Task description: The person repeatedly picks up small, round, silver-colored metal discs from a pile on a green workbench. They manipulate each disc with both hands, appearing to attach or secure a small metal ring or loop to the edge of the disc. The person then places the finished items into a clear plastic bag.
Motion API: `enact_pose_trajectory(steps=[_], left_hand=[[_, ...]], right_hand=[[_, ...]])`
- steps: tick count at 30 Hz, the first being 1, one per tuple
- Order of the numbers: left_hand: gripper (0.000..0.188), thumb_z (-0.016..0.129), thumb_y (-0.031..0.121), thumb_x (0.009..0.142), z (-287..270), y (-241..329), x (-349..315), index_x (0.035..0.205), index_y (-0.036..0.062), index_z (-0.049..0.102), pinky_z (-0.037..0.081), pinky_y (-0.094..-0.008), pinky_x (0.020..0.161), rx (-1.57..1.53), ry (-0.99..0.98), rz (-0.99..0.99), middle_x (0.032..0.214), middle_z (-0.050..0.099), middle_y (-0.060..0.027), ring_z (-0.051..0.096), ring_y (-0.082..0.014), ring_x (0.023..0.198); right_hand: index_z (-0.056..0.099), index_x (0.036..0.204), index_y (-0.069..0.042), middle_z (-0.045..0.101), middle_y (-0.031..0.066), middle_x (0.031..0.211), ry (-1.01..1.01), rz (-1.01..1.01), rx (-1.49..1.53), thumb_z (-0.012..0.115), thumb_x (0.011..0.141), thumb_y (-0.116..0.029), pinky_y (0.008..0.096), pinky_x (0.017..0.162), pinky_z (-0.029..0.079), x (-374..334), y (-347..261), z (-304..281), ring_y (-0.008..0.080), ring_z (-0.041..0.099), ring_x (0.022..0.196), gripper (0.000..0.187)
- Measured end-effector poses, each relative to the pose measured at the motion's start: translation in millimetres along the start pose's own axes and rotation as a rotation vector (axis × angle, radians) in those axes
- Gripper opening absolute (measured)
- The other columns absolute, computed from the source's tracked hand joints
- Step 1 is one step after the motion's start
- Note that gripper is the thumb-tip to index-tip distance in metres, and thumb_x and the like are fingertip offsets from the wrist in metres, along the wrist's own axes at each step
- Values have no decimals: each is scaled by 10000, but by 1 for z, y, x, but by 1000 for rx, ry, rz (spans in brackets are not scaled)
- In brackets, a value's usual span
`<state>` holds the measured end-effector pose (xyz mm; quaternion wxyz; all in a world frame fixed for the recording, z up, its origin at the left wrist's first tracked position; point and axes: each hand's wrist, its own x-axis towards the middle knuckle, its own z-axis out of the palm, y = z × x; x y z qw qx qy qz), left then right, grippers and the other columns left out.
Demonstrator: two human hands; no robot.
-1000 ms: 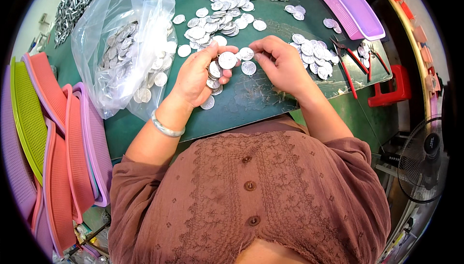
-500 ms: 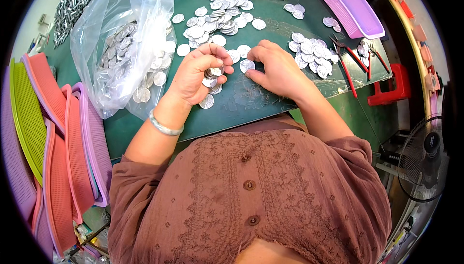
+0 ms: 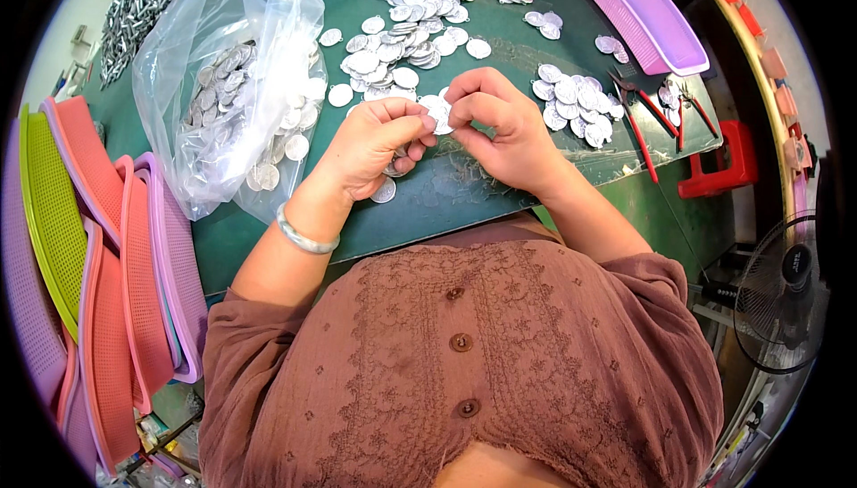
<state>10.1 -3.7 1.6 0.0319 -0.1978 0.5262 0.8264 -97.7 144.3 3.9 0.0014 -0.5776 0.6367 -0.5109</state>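
Note:
Both hands meet over the near part of the green table (image 3: 428, 220). A round silver medallion (image 3: 437, 113) is pinched between the fingertips of my right hand (image 3: 507, 131), its left edge at the thumb and forefinger of my left hand (image 3: 370, 144). My left hand is closed, its fingers curled around more silver medallions that mostly hide behind them. One loose medallion (image 3: 384, 191) lies on the table just below that hand. Beyond the hands spreads a large heap of like medallions (image 3: 411, 37), and a smaller pile (image 3: 576, 102) lies right of my right hand.
A clear plastic bag (image 3: 228, 122) holding medallions stands at the left. Red-handled pliers (image 3: 638, 135) lie at the table's right end, near a purple basket (image 3: 643, 15). Coloured baskets (image 3: 107, 247) stack at the left, a red stool (image 3: 721, 162) and a fan (image 3: 781, 291) at the right.
My right hand has lifted a medallion off the table and brought it leftward to my left fingertips. The left hand has turned slightly, its thumb and forefinger now reaching toward that medallion.

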Motion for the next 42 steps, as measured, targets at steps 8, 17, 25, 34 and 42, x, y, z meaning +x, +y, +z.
enact_pose_trajectory(steps=[8, 17, 25, 34, 42], left_hand=[[87, 583, 84, 786, 1, -2, 0, 852, 27, 581, 327, -151, 425, 31, 47, 151, 689, 554, -14, 460, -41, 540], [104, 571, 71, 792, 3, -4, 0, 877, 16, 593, 336, -141, 441, 117, 72, 234, 691, 555, -8, 454, -28, 536], [154, 503, 78, 829, 1, -4, 0, 936, 13, 594, 335, -143, 430, 64, 55, 195, 712, 576, -20, 471, -35, 539], [145, 512, 97, 839, 3, -3, -1, 933, 22, 592, 337, -137, 425, 57, 56, 194, 709, 584, -19, 481, -35, 537], [153, 535, 122, 839, 0, -6, 1, 943, 23, 588, 350, -142, 429, 47, 30, 216, 715, 591, -21, 487, -36, 544]], right_hand=[[546, 889, 7, 564, 25, 808, 28, 519, 499, 541, 771, -11, 221, 650, 428, -5, 8, -1, 73, 514, 725, 119], [566, 887, 25, 566, 3, 753, -8, 636, 584, 566, 788, -79, 185, 594, 412, -7, 10, -2, 49, 501, 669, 143], [560, 873, 17, 583, 46, 744, -23, 739, 734, 564, 793, -100, 197, 579, 431, -5, 11, -4, 80, 524, 624, 142], [553, 885, 20, 584, 55, 741, -5, 789, 832, 564, 793, -93, 194, 570, 428, -6, 12, -4, 86, 524, 611, 147], [560, 900, 8, 585, 44, 738, 3, 736, 776, 570, 793, -92, 189, 571, 430, -6, 11, -3, 78, 526, 614, 147]])
